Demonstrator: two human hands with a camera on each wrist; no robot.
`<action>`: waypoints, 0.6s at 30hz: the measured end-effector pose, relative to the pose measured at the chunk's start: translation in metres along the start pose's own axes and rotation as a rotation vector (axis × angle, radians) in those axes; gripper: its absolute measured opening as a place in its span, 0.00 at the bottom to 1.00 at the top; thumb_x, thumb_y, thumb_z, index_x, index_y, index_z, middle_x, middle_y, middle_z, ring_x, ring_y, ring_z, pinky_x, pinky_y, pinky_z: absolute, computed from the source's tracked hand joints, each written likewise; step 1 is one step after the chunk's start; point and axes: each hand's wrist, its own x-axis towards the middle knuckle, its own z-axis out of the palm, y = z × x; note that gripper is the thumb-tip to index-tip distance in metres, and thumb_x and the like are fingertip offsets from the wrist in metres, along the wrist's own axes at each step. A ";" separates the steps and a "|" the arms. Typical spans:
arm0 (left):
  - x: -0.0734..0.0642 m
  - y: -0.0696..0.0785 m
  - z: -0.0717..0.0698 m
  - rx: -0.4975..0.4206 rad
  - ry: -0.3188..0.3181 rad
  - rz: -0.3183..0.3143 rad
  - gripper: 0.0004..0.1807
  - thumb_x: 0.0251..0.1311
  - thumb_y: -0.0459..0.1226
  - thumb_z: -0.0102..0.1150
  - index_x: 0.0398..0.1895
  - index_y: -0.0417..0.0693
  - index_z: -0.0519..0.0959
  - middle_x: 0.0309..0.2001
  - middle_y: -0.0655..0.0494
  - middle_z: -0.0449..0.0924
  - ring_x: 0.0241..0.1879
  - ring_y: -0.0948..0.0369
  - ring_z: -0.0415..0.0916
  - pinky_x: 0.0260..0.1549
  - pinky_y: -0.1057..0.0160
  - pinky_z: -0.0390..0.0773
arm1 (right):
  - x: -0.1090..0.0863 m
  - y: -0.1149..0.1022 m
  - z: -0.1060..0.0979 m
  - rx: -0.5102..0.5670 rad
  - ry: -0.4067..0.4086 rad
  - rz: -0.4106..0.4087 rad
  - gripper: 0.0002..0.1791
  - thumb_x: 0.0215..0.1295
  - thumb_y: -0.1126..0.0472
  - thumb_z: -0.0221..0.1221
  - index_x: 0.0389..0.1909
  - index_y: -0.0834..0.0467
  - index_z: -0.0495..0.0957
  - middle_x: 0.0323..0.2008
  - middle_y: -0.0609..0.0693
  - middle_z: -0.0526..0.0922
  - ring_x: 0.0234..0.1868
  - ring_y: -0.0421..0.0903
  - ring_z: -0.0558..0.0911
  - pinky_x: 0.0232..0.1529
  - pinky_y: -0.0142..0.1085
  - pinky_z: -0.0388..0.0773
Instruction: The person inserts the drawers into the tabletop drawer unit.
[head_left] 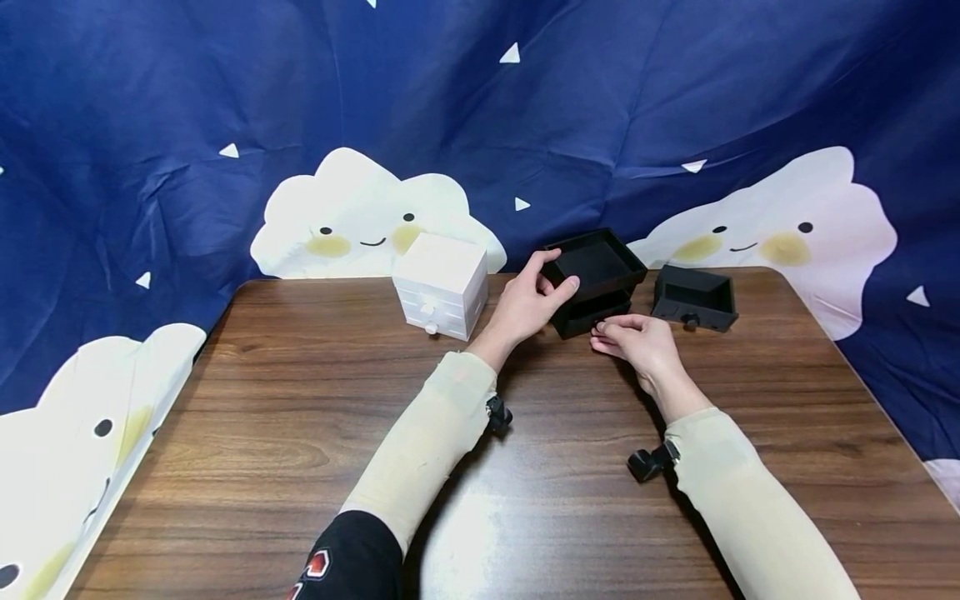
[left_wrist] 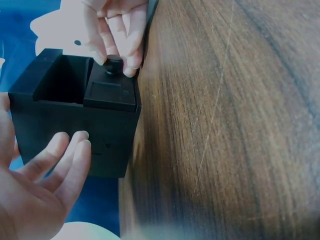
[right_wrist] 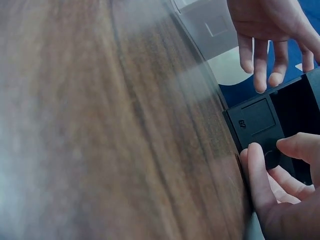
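A small black cabinet stands near the table's back edge, with a shallow rimmed top and a vacant slot above its lower drawer. My left hand holds it at the left side, thumb near the top front edge and fingers against the side wall. With thumb and fingertips, my right hand pinches the round black knob of that lower drawer. The drawer front sits about flush in the frame. Just to the right, a loose black drawer rests on the table, open side up, knob facing me.
A white cabinet with small drawers stands left of my left hand. The brown wooden table stretches toward me. Behind it hangs a blue cloth with white clouds.
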 end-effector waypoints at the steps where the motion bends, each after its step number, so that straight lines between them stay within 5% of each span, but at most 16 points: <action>1: 0.000 0.000 0.000 -0.001 0.000 0.000 0.32 0.75 0.54 0.64 0.78 0.60 0.70 0.35 0.53 0.82 0.30 0.61 0.76 0.32 0.67 0.74 | -0.001 0.000 -0.001 0.004 0.000 -0.003 0.21 0.79 0.67 0.60 0.64 0.78 0.72 0.36 0.43 0.88 0.37 0.36 0.92 0.47 0.31 0.89; 18: 0.000 -0.002 0.002 -0.007 0.009 -0.008 0.32 0.75 0.54 0.64 0.78 0.61 0.71 0.35 0.55 0.82 0.30 0.62 0.76 0.32 0.67 0.74 | -0.020 0.006 -0.021 -0.010 -0.024 -0.084 0.26 0.80 0.67 0.58 0.69 0.80 0.68 0.36 0.40 0.91 0.37 0.36 0.92 0.46 0.31 0.89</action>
